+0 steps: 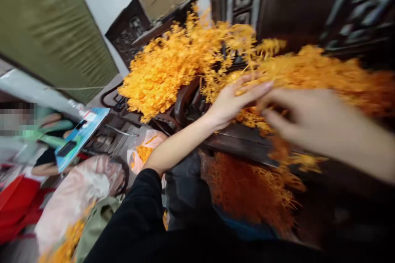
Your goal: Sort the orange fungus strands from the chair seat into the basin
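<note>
My left hand [228,100] reaches into the orange artificial foliage, its fingers closed around a thin orange plastic sprig [251,51] that sticks up above them. Close beside it, my right hand [304,117] is blurred by motion. Its thumb and fingers are pinched together near my left fingertips, and what lies between them is too smeared to make out. A big heap of orange sprigs [163,70] spreads to the left of my hands, and another orange pile [321,68] lies behind my right hand. Loose orange pieces [305,161] hang below it.
The heaps rest on a dark carved wooden bench [237,141]. Below lies a darker orange bundle [247,193]. At the left are a pink plastic bag with orange pieces [133,160], a large pale sack [77,197], a red stool-like object [21,205], and a person beside a blue table [94,125].
</note>
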A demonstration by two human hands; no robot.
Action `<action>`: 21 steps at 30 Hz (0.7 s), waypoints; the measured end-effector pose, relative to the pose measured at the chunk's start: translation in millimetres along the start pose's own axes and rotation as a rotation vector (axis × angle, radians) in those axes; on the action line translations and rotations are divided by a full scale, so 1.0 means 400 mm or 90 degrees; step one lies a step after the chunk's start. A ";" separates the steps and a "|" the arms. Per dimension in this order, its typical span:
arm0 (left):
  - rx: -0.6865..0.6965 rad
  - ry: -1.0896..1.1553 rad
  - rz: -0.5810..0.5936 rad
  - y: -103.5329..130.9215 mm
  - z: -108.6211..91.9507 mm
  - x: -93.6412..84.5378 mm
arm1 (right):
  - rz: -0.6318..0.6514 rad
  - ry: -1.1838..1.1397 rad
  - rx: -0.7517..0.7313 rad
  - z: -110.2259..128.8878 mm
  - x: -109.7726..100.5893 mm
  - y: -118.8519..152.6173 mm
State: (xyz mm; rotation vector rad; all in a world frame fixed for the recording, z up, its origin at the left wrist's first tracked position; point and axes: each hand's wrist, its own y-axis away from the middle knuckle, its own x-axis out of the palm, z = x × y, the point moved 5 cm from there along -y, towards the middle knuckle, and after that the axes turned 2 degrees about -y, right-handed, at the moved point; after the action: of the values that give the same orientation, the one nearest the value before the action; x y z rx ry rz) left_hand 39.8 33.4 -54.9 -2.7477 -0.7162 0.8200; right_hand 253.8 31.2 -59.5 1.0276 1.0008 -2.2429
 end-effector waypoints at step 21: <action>-0.303 0.461 0.432 0.125 0.070 0.188 | -0.116 -0.549 0.255 -0.251 0.027 -0.003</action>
State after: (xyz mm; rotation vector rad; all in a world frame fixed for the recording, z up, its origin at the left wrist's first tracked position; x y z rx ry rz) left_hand 98.8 28.6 -128.4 -3.3874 0.2148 -0.3713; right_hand 290.8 108.5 -112.9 0.0179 0.2776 -2.6895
